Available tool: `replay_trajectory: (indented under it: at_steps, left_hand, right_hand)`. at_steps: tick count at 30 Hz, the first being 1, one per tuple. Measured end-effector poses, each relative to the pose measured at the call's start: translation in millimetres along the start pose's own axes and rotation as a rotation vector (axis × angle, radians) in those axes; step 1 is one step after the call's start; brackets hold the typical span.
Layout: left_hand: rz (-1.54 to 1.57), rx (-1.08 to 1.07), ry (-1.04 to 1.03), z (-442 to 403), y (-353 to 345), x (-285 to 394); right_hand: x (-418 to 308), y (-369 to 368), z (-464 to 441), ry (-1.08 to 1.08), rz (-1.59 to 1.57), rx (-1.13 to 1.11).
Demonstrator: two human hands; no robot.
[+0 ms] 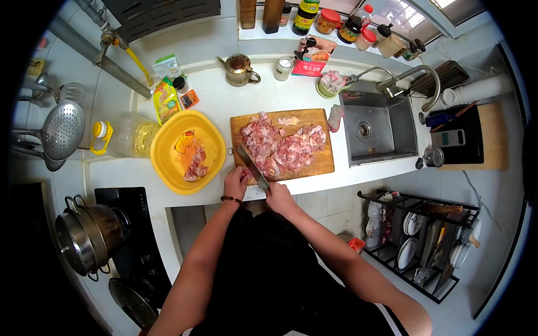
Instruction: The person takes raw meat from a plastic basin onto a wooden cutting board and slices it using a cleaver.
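Note:
My right hand [280,197] is wrapped round the handle of a kitchen knife [254,168], whose broad blade slants up and left over the near-left part of the wooden cutting board [320,164]. Beside the blade, my left hand [235,182] has its fingers curled on a small piece of raw meat [245,175] at the board's near-left edge. A large heap of chopped raw meat [291,150] covers much of the board. Left of the board stands a yellow plastic basin [161,171] with a few raw meat pieces [196,166] in it.
An oil jug [131,134] stands left of the basin, and a metal teapot [239,70] behind the board. The sink [381,123] lies to the right. A pot [84,238] sits by the stove at left; a dish rack [417,241] stands low right.

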State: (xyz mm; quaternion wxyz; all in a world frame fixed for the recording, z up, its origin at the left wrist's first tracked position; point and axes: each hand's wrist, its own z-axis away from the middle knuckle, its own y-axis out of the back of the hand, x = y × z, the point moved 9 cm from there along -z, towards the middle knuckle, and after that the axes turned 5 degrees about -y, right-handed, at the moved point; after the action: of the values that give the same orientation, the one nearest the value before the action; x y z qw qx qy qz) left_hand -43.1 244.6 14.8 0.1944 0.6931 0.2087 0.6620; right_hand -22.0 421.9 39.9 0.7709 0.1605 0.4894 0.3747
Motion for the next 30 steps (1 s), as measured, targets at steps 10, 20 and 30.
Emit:
replay_trajectory:
  at_steps: [10,20,30]
  left_hand:
    - [-0.024,0.037,0.005,-1.6,1.4,1.9]
    - [-0.002,0.012,0.014,1.4,-5.1,4.4]
    - [-0.059,-0.035,-0.043,2.4,-7.6,6.3]
  right_hand:
    - [-3.3,-5.4,2.4,0.009,0.04,0.006]
    - [-11.5,-11.0,-7.3,0.021,0.05,0.038]
    - [-18.7,-12.6,-1.0,-0.003,0.198,-0.004]
